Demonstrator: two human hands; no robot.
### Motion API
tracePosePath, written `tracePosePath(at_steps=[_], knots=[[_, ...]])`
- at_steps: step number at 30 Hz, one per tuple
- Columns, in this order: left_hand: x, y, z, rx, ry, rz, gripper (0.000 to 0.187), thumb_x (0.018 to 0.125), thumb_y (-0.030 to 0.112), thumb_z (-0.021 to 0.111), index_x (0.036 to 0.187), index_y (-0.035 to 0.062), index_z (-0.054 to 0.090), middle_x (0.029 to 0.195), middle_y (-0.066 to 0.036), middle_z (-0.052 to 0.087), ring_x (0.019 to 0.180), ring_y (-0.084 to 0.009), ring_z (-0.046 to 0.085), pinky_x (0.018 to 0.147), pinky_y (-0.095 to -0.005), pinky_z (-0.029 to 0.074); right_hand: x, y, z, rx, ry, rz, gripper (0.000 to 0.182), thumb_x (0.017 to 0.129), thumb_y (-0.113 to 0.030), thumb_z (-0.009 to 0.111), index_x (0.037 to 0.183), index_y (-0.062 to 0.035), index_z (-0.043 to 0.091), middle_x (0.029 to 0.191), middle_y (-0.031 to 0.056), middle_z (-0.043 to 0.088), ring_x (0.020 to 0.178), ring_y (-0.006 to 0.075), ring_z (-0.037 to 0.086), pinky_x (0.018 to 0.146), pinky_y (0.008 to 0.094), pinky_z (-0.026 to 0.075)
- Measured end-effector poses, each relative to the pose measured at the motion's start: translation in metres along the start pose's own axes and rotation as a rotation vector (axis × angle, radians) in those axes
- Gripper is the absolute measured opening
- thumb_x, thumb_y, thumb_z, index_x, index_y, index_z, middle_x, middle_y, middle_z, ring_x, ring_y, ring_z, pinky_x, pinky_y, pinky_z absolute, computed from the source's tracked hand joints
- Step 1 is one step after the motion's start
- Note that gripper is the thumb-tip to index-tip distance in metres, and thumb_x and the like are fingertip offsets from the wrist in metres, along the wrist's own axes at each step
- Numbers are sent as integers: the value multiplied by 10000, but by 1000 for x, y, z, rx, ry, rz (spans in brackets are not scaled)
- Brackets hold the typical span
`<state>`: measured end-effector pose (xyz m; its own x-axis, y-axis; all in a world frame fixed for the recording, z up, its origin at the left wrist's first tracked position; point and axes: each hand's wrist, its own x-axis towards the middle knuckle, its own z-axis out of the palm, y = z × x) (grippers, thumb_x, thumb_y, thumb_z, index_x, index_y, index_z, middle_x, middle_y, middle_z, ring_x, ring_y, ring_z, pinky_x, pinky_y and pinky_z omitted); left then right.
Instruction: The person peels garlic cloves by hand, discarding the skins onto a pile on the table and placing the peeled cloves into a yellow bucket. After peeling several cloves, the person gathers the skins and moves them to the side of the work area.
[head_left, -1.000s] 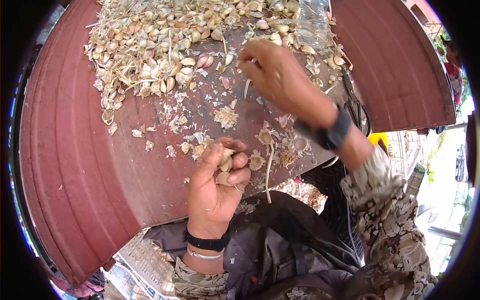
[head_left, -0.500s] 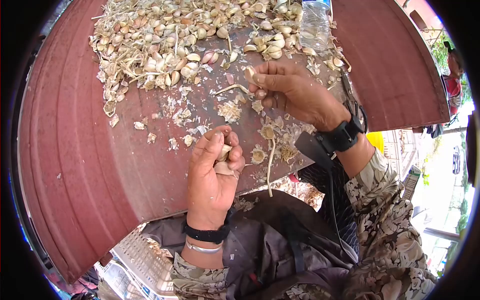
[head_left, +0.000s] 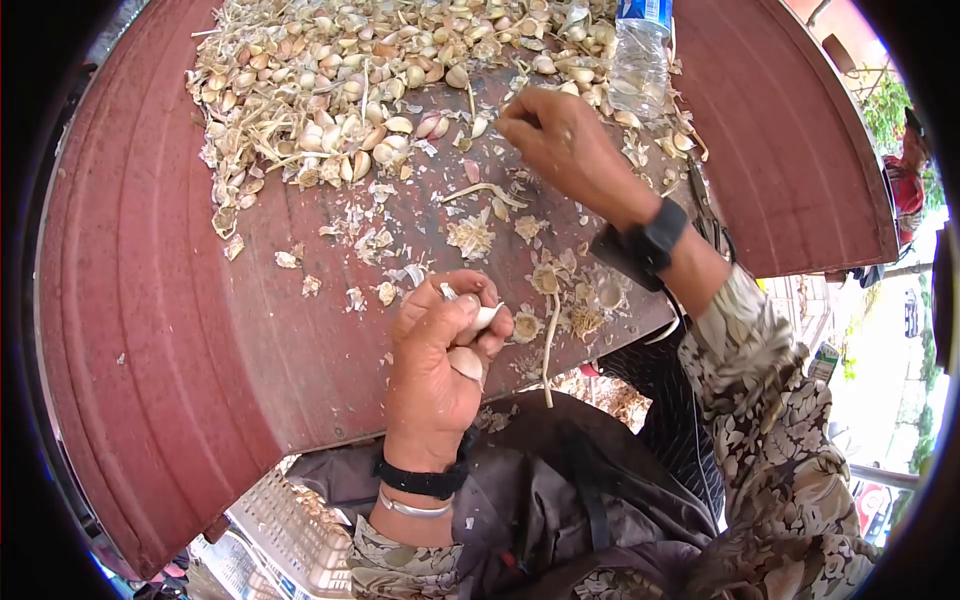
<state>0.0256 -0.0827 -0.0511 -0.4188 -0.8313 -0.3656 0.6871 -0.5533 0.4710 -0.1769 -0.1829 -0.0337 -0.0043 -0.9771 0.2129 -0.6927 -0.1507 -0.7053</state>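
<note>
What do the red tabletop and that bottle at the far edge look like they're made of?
The tabletop looks like painted sheet metal: pressed ridges, dull red finish, worn patches; painted wood can't be ruled out. The bottle looks like thin clear plastic, see-through and ribbed, with a blue label.

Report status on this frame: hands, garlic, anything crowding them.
Left hand shut on garlic cloves. Right hand out at the clove pile, grip unclear. Water bottle and scissors beside the right hand.
</note>
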Motion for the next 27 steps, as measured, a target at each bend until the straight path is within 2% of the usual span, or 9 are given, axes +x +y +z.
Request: tracePosePath(at_steps=[4, 6, 11, 13, 16, 18, 19, 23, 27], knots=[[4, 2, -5, -81, -31, -16, 147, 873, 74, 564, 987, -17, 548, 904, -109, 521, 754, -183, 504, 517, -194, 398, 23, 17, 27, -215, 9, 23, 226, 810, -218, 621, 849, 4, 604, 824, 222, 629, 792, 412, 604, 692, 459, 479], [5, 3, -10, -116, -58, -38, 149, 890, 96, 558, 980, -22, 553, 899, -105, 547, 757, -177, 536, 514, -192, 395, 26, 23, 42, -385, 164, -205, 223, 819, -195, 652, 835, 15, 580, 714, 177, 580, 651, 304, 567, 610, 398, 446], [5, 3, -13, -216, -95, -68, 182, 930, 141, 539, 992, -28, 565, 899, -105, 580, 751, -170, 565, 509, -191, 397, 15, 27, 37, -162, 149, -187, 149, 805, -132, 621, 835, 9, 583, 697, 138, 587, 619, 252, 568, 583, 379, 447], [5, 4, -11, -155, -31, -54, 221, 944, 171, 536, 1044, -25, 560, 917, -117, 593, 750, -169, 565, 508, -196, 404, -1, -1, 16, 30, -60, 176, 143, 774, -89, 622, 854, 27, 601, 752, 165, 620, 668, 257, 624, 596, 369, 498], [3, 4, -3, -160, 54, -57, 274, 960, 213, 530, 1100, -22, 545, 935, -128, 603, 758, -171, 565, 510, -194, 407, -35, -25, 6, 265, -144, 17, 149, 794, -91, 640, 869, 35, 613, 704, 131, 608, 625, 179, 593, 553, 326, 488], [4, 0, -4, -177, 47, -44, 299, 967, 241, 522, 1113, -20, 540, 936, -132, 603, 767, -169, 565, 514, -198, 411, -61, -57, -1, 520, -293, 2, 126, 820, -80, 630, 867, 37, 621, 727, 122, 615, 635, 193, 589, 577, 327, 490], [4, -2, -6, -193, 46, -29, 325, 975, 269, 514, 1126, -19, 534, 936, -136, 604, 776, -167, 565, 518, -201, 415, -65, -56, 0, 285, -253, -242, 108, 840, -75, 612, 870, 29, 623, 751, 111, 627, 673, 206, 608, 603, 327, 499], [8, -3, -20, -278, -95, -80, 368, 983, 313, 495, 1126, -23, 532, 948, -141, 599, 799, -159, 564, 522, -213, 420, -36, -22, -4, 31, -15, -247, 93, 826, -65, 605, 850, 20, 634, 782, 138, 640, 690, 223, 623, 612, 338, 500], [10, 0, -16, -238, -84, 4, 382, 997, 310, 460, 1131, -44, 513, 1014, -160, 570, 841, -162, 542, 532, -216, 422, 7, 25, 0, -396, 127, -225, 130, 819, -87, 559, 916, -34, 628, 916, 182, 597, 846, 366, 604, 720, 441, 493]])
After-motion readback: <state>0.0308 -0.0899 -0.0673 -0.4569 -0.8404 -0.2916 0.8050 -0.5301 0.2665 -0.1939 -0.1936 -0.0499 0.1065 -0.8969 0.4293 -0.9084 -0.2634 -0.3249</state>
